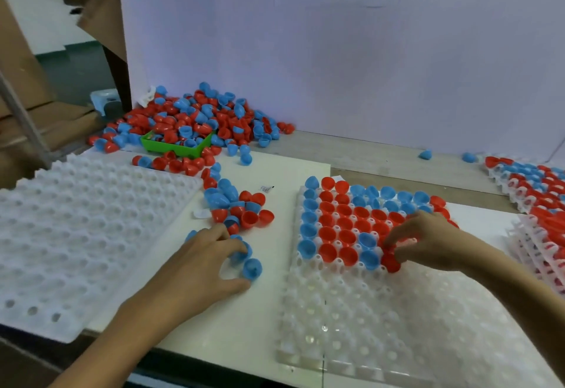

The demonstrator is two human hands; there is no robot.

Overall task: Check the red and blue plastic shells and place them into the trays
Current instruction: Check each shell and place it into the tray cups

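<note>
Right hand (428, 239) pinching a red shell (390, 260) between thumb and fingertips, lowered onto a cell at the near edge of the filled rows of the working tray (397, 326). Left hand (201, 262) curled over loose blue shells (252, 268) on the tabletop (269, 320), apparently gathering one or two; exact grasp partly hidden by the fingers.

Far rows of the working tray filled with red and blue shells, open side up; near half vacant. Small loose cluster of shells (238, 204) on the tabletop between the working tray and an unfilled white tray (76, 234) at left. Main heap of shells (198, 118) at the back against the white backboard (336, 66), part of it in a green bin (177, 147). Filled trays (532, 192) stacked at far right; two stray blue shells (425, 154) near the backboard.

Step in hand, as judged: seating the red shell in the next free cell. For a clean placement: shell turned open side up to match its neighbours, centred over the cell, pressed only until level with the adjoining rims. Light pinch advised, thin plastic likely to flex or skid. Rim and dome best checked for cracks or flash before release, inspection being harder once seated. Care with the heel of the right hand over the filled rows, shells there easily tipped out. Left hand best kept feeding one shell at a time, to avoid scattering the cluster.
</note>
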